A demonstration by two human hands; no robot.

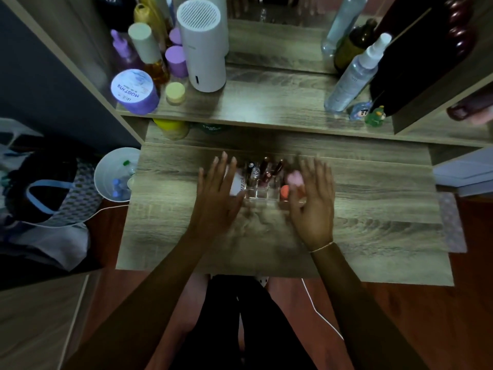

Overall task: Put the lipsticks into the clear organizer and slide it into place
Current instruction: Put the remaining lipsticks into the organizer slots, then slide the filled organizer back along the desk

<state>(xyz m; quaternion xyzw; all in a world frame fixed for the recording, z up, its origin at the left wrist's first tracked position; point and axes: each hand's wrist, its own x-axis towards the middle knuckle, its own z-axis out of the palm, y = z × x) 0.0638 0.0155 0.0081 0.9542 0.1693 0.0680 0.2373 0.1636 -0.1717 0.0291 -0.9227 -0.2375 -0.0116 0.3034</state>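
Note:
A clear organizer (262, 194) stands on the wooden table top (373, 209), slightly blurred. Several dark red and black lipsticks (264, 166) stand upright in its compartments. A pink sponge (294, 178) and an orange one (285, 190) sit in its right part, and a white tube (236, 184) is at its left. My left hand (216, 193) lies flat with fingers spread against the organizer's left side. My right hand (314, 198) flanks the right side the same way, thumb near the front corner. Neither hand curls around anything.
A raised shelf (266, 113) behind holds a white cylinder device (204, 46), purple jars (134, 92), bottles and a spray bottle (352, 76). A gap under the shelf shows a yellow lid (170, 128). A white bin (117, 174) stands left of the table.

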